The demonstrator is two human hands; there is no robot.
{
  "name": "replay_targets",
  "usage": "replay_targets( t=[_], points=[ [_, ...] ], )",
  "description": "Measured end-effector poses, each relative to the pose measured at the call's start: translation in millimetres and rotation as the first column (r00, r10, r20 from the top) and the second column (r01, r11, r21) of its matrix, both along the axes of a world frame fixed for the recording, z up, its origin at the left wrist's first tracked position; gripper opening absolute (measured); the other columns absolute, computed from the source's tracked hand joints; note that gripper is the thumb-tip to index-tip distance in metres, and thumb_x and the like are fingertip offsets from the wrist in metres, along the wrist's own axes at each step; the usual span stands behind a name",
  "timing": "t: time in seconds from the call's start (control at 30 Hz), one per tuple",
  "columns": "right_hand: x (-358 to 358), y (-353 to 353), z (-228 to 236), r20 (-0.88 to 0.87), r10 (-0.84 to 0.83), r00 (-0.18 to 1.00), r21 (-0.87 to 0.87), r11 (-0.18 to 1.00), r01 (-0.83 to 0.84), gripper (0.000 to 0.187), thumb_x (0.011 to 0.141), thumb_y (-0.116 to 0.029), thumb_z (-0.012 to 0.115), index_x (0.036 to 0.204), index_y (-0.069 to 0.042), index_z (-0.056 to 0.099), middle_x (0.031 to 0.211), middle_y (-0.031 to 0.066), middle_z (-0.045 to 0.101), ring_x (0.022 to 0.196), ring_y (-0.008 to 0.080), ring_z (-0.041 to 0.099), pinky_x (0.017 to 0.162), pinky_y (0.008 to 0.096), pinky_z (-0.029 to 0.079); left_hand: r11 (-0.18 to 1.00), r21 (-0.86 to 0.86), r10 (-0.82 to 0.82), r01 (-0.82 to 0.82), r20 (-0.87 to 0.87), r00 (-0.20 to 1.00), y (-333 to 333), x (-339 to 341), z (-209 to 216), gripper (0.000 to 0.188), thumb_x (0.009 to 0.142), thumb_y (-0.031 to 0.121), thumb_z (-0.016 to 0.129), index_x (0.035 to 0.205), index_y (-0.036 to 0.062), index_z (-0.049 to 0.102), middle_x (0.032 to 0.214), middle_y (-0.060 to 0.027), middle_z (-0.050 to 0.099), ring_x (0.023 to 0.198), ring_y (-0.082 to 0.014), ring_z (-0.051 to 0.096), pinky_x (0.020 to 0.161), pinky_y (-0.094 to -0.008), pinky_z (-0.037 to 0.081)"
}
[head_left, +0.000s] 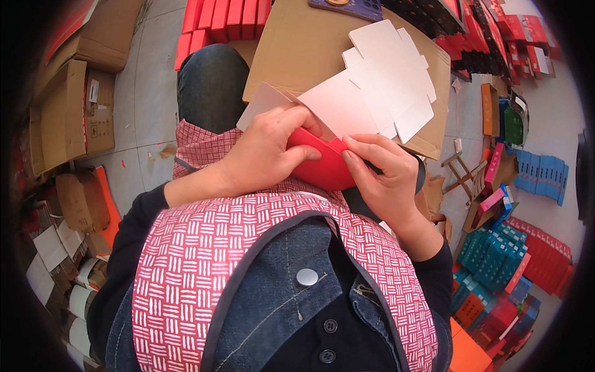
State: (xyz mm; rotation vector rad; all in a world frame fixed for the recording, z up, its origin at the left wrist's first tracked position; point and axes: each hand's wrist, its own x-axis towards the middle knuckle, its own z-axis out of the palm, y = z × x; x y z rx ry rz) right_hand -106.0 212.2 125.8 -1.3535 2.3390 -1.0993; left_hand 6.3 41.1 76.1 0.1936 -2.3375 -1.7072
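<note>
The left hand (273, 139) hides part of the red card (325, 168), and its far end is hard to make out. Left fingers grip its fold, thumb on the smooth, curved outside; the right hand (385, 168) pinches its edge. It is held at the near edge of the brown cardboard surface (297, 56). Notched white sheets (393, 80) lie toward the near right corner; a purple thing (362, 8) at the far edge is cut off

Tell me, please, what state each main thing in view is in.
Red carton: partly folded
Left grip: closed on the red carton
Right grip: pinching the red carton's edge
Pale die-cut card: unfolded, lying on brown cardboard
Brown box at left: open
Blue boxes at right: lined up
</note>
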Motion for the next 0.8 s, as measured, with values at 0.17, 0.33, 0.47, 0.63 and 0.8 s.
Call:
replay_targets(
  t=[0.17, 0.33, 0.47, 0.63, 0.8],
  points=[
    [-1, 1, -2, -0.025, 0.01, 1.0, 0.006, 1.0, -0.01, 0.015, 0.077, -0.002, 0.069, 0.092, 0.0, 0.07, 0.086, 0.0129, 0.068, 0.07, 0.0242, 0.067, 0.062, 0.0282, 0.052, 0.978, 0.179, 0.096, -0.104, 0.055, 0.994, 5, -1, 0, 0.039, 0.073, 0.004, 0.072, 0.105, -0.0008, 0.05, 0.096, -0.018, 0.064, 0.092, -0.0293, 0.064, 0.08, -0.0339, 0.05],
    [-1, -2, -1, -0.115, 0.045, 0.992, 0.03, 0.999, -0.042, 0.017, 0.077, -0.002, 0.068, 0.094, 0.0, 0.069, 0.088, 0.0131, 0.067, 0.071, 0.0245, 0.066, 0.062, 0.029, 0.052, 0.889, 0.445, 0.081, -0.11, 0.083, 0.993, 7, -1, -8, 0.045, 0.078, -0.004, 0.069, 0.114, -0.0005, 0.043, 0.1, -0.013, 0.065, 0.096, -0.0161, 0.063, 0.086, -0.028, 0.05],
    [-3, -2, 0, -0.081, 0.083, 0.993, 0.029, 0.996, -0.081, 0.021, 0.077, -0.001, 0.068, 0.098, 0.0, 0.069, 0.088, 0.013, 0.067, 0.071, 0.0239, 0.066, 0.062, 0.0283, 0.052, 0.768, 0.623, 0.061, -0.148, 0.16, 0.985, 3, -2, -2, 0.042, 0.078, -0.005, 0.068, 0.112, 0.0001, 0.044, 0.097, -0.0133, 0.067, 0.091, -0.0152, 0.065, 0.083, -0.0274, 0.051],
    [-8, -2, -3, 0.012, 0.073, 0.997, -0.025, 0.997, -0.072, 0.024, 0.078, 0.001, 0.067, 0.102, -0.001, 0.069, 0.086, 0.012, 0.067, 0.069, 0.0223, 0.065, 0.061, 0.0274, 0.051, 0.77, 0.624, 0.054, -0.133, 0.144, 0.988, -2, -8, -1, 0.038, 0.079, -0.006, 0.066, 0.11, 0.0004, 0.044, 0.093, -0.013, 0.068, 0.085, -0.0144, 0.066, 0.08, -0.0261, 0.052],
    [-12, 1, -4, -0.034, 0.162, 0.986, -0.002, 0.987, -0.162, 0.026, 0.078, 0.001, 0.068, 0.104, -0.001, 0.069, 0.082, 0.0114, 0.065, 0.067, 0.0224, 0.064, 0.057, 0.0283, 0.05, 0.757, 0.635, 0.06, -0.154, 0.166, 0.984, -3, -9, 2, 0.036, 0.079, -0.007, 0.065, 0.109, 0.0008, 0.045, 0.092, -0.0123, 0.068, 0.084, -0.0133, 0.065, 0.08, -0.025, 0.052]
  ],
)
